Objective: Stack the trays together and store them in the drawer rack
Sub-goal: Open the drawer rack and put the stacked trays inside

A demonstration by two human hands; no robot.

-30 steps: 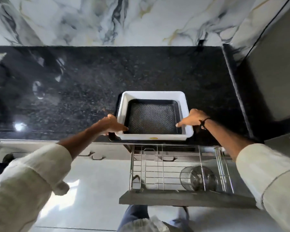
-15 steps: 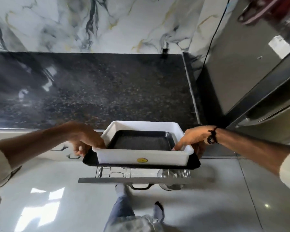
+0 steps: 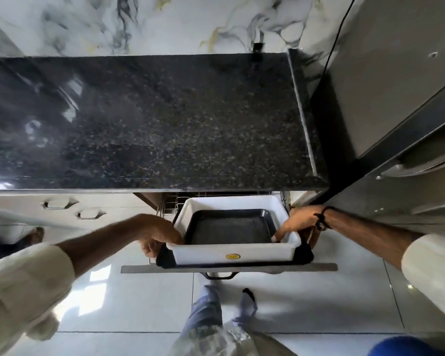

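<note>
A stack of trays hangs over the pulled-out wire drawer rack [image 3: 170, 201] below the counter edge. A deep white tray [image 3: 231, 253] with a small yellow sticker sits on a wide black tray [image 3: 303, 255], and a smaller black tray [image 3: 229, 227] with a textured floor lies inside the white one. My left hand [image 3: 157, 235] grips the stack's left side. My right hand [image 3: 298, 224] grips its right side, thumb over the white rim. The stack hides most of the rack.
The drawer's grey front panel [image 3: 319, 267] with a dark handle [image 3: 220, 275] juts out toward my legs. Black granite counter [image 3: 149, 119] lies above. A steel fridge [image 3: 385, 98] stands right. White drawers with handles [image 3: 59, 203] are left. Glossy floor tiles lie below.
Both hands lifted the tray stack off the counter, drew it toward me and lowered it over the open drawer rack. The glass lid in the rack is now hidden.
</note>
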